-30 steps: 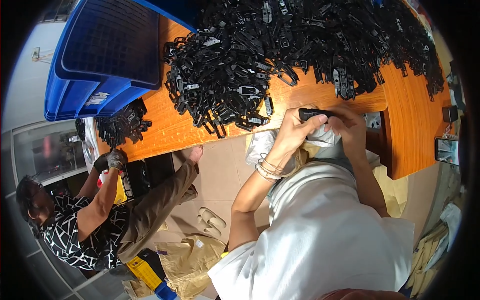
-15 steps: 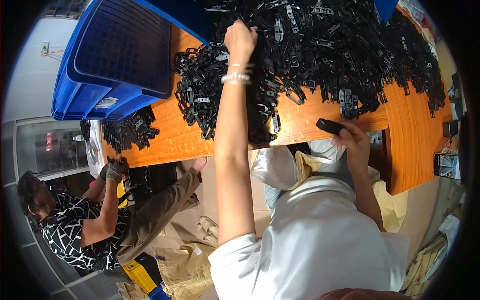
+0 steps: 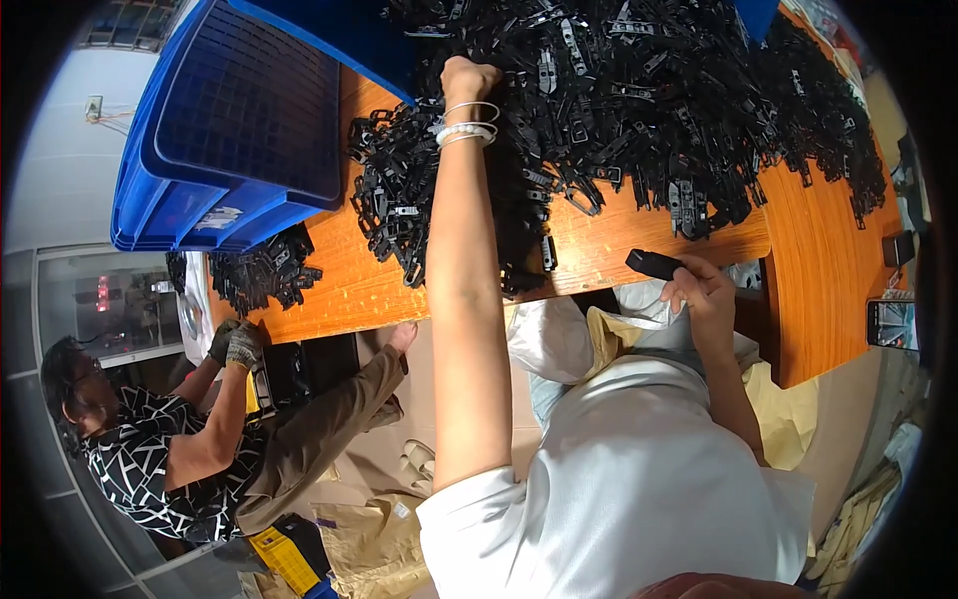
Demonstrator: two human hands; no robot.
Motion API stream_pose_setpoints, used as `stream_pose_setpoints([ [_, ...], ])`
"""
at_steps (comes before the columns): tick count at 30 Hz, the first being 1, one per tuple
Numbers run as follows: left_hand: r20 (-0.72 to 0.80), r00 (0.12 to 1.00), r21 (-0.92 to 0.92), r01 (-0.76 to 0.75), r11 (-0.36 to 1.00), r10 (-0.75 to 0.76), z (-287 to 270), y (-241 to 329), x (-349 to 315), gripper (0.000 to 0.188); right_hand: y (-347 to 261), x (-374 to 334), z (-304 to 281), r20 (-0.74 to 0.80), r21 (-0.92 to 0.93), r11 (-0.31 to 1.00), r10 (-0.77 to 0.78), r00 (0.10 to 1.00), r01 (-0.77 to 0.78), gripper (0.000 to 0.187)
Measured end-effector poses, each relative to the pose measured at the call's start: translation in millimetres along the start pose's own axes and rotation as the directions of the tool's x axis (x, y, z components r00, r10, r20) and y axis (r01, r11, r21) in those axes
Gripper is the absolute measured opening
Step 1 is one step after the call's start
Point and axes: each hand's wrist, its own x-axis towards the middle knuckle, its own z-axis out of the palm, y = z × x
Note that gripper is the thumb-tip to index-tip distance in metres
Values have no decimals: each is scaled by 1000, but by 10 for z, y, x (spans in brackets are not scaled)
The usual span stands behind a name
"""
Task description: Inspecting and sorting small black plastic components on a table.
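Observation:
My left hand (image 3: pixel 469 80) is stretched out over a big heap of black plastic parts (image 3: pixel 649 120) on the orange wooden table (image 3: pixel 599 235). Its fingers are curled closed, and whatever is in them is hidden by the back of the hand. Pale bracelets circle that wrist. Close to the table's front edge, my right hand (image 3: pixel 705 290) grips a small, smooth, oblong black piece (image 3: pixel 655 265) that sticks out to the left beyond the fingers. A single black clip-like part (image 3: pixel 549 253) lies apart from the heap, beside my left forearm.
A blue plastic crate (image 3: pixel 215 205) stands on the left, with a smaller pile of black parts (image 3: pixel 261 275) near it. A seated co-worker (image 3: pixel 170 439) wears gloves at the table's left end. A phone (image 3: pixel 891 325) and a black box (image 3: pixel 898 250) are at right.
My left hand has moved slightly left and a little nearer, still over the heap. My right hand still holds the black piece, barely shifted. The co-worker's gloved hands have moved slightly.

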Motion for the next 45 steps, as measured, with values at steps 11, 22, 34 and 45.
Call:
stream_pose_setpoints([
  [11,219,963,-882,127,454,156,-325,-222,-900,3,91,67,14,100,28,1000,-6,995,3,21],
  [22,306,799,-897,60,438,517,-39,-137,-2230,31,-102,129,45,141,142,982,-142,980,122,19],
  [34,251,767,-640,-325,696,590,-26,-205,-2618,41,-249,63,159,164,-36,952,-293,942,303,20],
  [45,371,757,-614,-234,753,538,15,-229,-2780,42,-222,21,117,294,-335,859,-296,909,388,27],
])
